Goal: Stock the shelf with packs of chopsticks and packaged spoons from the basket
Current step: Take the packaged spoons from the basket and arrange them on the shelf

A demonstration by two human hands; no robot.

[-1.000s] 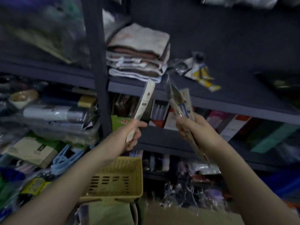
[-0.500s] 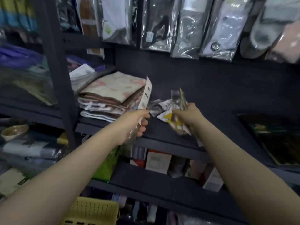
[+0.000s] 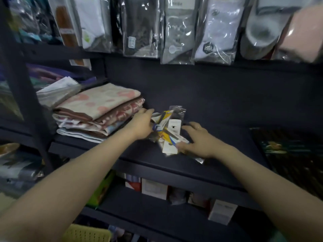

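A loose pile of chopstick and spoon packs [image 3: 170,127], white, yellow and clear plastic, lies on the dark shelf board [image 3: 223,142]. My left hand [image 3: 141,124] touches the pile's left side with its fingers stretched toward the packs. My right hand [image 3: 197,138] rests flat on the pile's right side, fingers spread, thumb on the white pack's near end. Only a corner of the yellow basket [image 3: 87,234] shows at the bottom edge, below the shelves.
Folded towels [image 3: 97,110] are stacked on the same shelf just left of the pile. Bagged socks [image 3: 176,30] hang along the shelf above. A dark printed pack [image 3: 288,154] lies at the shelf's right. Small boxes [image 3: 154,189] line the lower shelf.
Both hands went from holding packs upright at the shelf edge to laying them down on the pile. The white pack left my left hand and now lies flat.
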